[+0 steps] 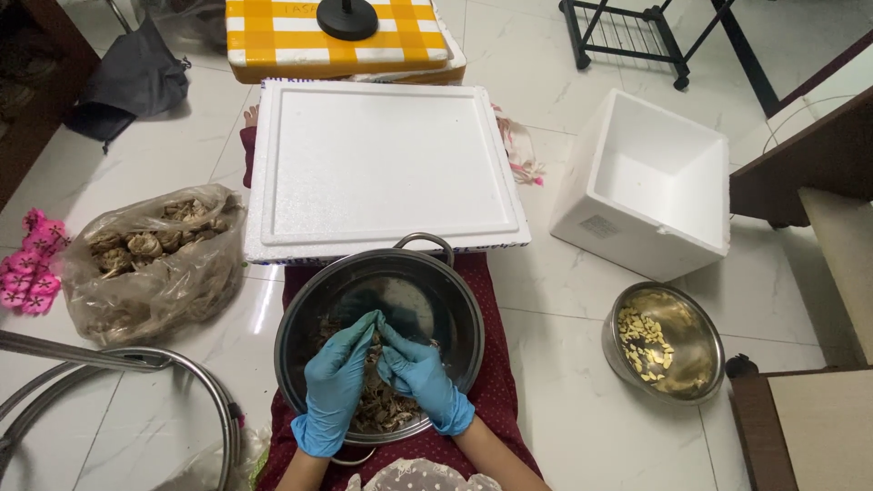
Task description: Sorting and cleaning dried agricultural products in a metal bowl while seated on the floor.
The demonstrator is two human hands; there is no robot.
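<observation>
Husk, dry and brown (373, 355), sits pinched between the gloved left hand (335, 382) and right hand (420, 375) over the steel pot (300, 309) on the lap; it looks light, brittle and crumbly, best gripped by fingertips at its edges, not squeezed

Your left hand (335, 386) and right hand (420, 375) wear thin, smooth blue rubbery gloves over the shiny metal pan (314, 300), whose dry brown husks (386, 409) look rough and papery. Beside you, the crinkled clear plastic bag (150, 264) is glossy. The white foam lid (382, 164) and foam box (650, 186) look matt, the small metal bowl (677, 314) polished, the marbled floor (564, 300) glossy.
</observation>
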